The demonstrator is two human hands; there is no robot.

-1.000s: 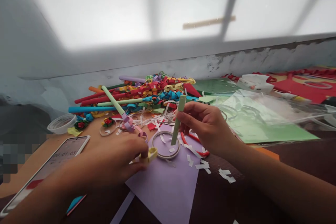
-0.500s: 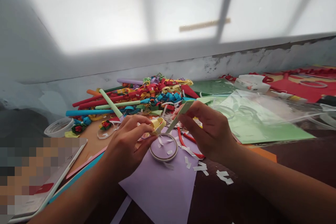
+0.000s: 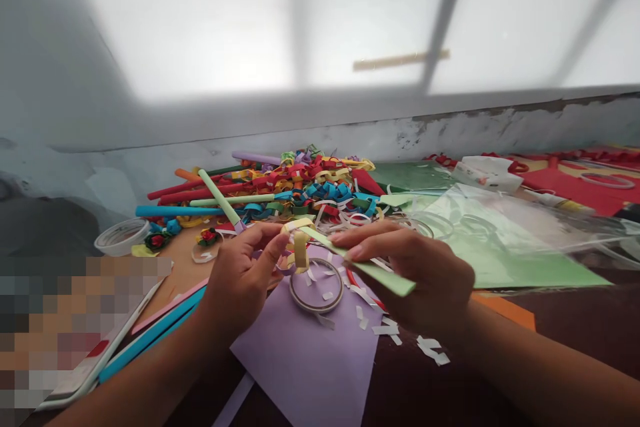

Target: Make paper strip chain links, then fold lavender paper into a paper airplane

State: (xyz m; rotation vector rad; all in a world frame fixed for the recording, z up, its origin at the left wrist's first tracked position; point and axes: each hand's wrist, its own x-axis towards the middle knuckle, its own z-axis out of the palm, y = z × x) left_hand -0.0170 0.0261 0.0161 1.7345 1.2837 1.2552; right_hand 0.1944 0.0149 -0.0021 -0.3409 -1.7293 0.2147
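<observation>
My left hand (image 3: 245, 273) pinches a short paper chain (image 3: 301, 251) of yellow loops, with a purple loop hanging by the fingers. My right hand (image 3: 410, 273) is closed on a light green paper strip (image 3: 383, 277). The strip's far end reaches the yellow loop at the left fingertips; whether it passes through the loop I cannot tell. Below the hands, a roll of tape (image 3: 317, 307) lies on a purple paper sheet (image 3: 320, 360). Red-handled scissors or pliers (image 3: 353, 278) are mostly hidden behind the right hand.
White paper scraps (image 3: 385, 327) lie around the tape. Behind is a heap of coloured paper chains (image 3: 320, 187) with rolled paper tubes (image 3: 185, 211). Light green sheets (image 3: 540, 267) and clear plastic lie right, a white tape roll (image 3: 121, 235) left. A pixelated device (image 3: 85, 380) sits front left.
The right hand has turned over and lowered the green strip from upright to nearly level, bringing its end to the yellow loop. The left hand has turned the chain. The view has shifted slightly.
</observation>
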